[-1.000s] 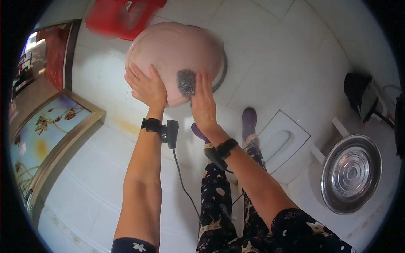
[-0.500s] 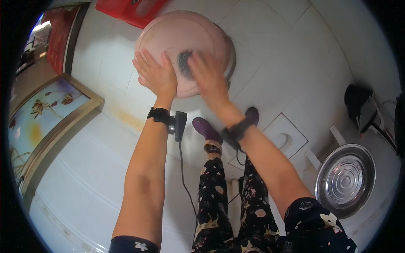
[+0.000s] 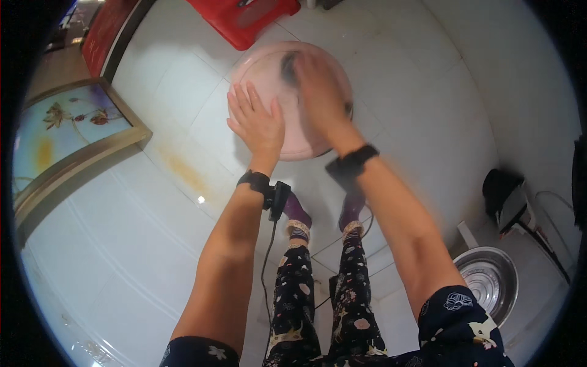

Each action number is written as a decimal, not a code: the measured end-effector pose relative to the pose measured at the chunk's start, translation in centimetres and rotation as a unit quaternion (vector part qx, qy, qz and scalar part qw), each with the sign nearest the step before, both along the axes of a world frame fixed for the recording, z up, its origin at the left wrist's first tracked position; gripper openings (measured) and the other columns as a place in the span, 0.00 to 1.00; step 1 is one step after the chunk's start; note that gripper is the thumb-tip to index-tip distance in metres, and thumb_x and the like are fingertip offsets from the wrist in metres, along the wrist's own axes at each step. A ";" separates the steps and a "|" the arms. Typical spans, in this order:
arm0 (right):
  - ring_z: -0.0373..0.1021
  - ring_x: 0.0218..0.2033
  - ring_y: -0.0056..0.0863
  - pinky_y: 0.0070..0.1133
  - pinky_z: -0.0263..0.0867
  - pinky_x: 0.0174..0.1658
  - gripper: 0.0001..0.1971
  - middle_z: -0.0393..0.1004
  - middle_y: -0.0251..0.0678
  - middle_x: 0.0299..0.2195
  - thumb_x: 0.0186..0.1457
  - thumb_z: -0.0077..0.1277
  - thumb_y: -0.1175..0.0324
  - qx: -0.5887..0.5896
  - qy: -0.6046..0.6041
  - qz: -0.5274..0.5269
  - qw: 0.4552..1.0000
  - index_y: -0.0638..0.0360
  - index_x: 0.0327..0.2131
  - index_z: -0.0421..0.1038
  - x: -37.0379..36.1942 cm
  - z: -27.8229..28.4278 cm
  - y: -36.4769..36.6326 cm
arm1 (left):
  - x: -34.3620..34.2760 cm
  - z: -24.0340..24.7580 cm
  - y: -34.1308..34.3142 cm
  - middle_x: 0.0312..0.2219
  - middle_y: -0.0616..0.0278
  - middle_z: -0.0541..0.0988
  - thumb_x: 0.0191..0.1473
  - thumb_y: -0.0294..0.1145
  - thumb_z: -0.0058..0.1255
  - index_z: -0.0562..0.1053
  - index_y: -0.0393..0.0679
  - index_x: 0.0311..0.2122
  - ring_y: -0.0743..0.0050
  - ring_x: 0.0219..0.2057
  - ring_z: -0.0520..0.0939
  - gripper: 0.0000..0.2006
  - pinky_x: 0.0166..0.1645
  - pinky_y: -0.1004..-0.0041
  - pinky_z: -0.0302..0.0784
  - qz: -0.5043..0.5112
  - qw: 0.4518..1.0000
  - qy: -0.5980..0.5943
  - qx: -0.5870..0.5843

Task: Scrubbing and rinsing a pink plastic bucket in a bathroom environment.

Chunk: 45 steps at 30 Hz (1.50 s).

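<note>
A round pink basin [image 3: 264, 68] lies upside down on the white tiled floor in front of my feet. My left hand [image 3: 255, 120] rests flat on its near left part, fingers spread. My right hand [image 3: 318, 92] presses a dark scrubber [image 3: 288, 63] against the basin's top; the hand is blurred and covers most of the scrubber. Both wrists wear black bands, and a cable hangs from the left one.
A red plastic stool [image 3: 244, 18] stands just beyond the basin. A framed picture [image 3: 67, 137] lies at the left. A steel bowl [image 3: 489, 281] sits at the lower right near dark objects [image 3: 504, 192]. My patterned trouser legs and purple socks stand below the basin.
My right hand with the scrubber has moved across the basin toward its far side. My view has shifted so the basin sits higher and my feet are under me.
</note>
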State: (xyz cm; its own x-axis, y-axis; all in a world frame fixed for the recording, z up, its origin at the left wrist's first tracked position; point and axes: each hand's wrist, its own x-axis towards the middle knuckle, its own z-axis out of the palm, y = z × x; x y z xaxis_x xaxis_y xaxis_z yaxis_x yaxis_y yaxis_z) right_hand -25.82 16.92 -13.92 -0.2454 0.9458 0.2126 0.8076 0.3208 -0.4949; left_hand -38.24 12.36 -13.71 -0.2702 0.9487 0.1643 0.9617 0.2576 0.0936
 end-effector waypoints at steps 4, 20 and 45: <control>0.55 0.56 0.46 0.36 0.56 0.55 0.24 0.58 0.46 0.55 0.48 0.43 0.75 -0.083 0.054 0.139 0.985 0.63 0.51 0.58 -0.9 2.2 -4.4 | -1.6 0.8 -3.3 0.62 0.59 0.49 0.51 0.45 0.44 0.52 0.49 0.61 0.55 0.63 0.46 0.33 0.57 0.43 0.47 -0.024 0.997 -0.043 -0.059; 0.55 0.56 0.44 0.31 0.54 0.57 0.22 0.60 0.45 0.54 0.50 0.42 0.74 -0.128 0.102 0.163 0.973 0.62 0.52 0.61 -4.6 2.5 -3.1 | -4.7 -0.9 -9.8 0.59 0.39 0.47 0.47 0.40 0.56 0.40 0.29 0.60 0.49 0.61 0.49 0.46 0.63 0.65 0.45 0.141 0.837 -0.527 -0.041; 0.63 0.40 0.41 0.30 0.63 0.45 0.29 0.64 0.39 0.44 0.38 0.48 0.78 -0.081 -0.002 0.289 0.954 0.59 0.50 0.64 -4.5 4.2 -5.1 | -4.1 -2.1 -9.4 0.57 0.37 0.50 0.44 0.35 0.59 0.42 0.29 0.59 0.46 0.60 0.51 0.46 0.63 0.64 0.47 0.120 0.827 -0.549 0.007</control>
State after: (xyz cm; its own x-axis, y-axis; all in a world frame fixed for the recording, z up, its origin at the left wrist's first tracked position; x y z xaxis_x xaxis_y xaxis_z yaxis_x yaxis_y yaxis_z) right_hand -30.31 11.85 -9.71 -0.7359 0.6732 0.0723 0.5218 0.6319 -0.5730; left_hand -42.36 2.92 -15.79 -0.4444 0.8464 -0.2936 0.2174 0.4199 0.8812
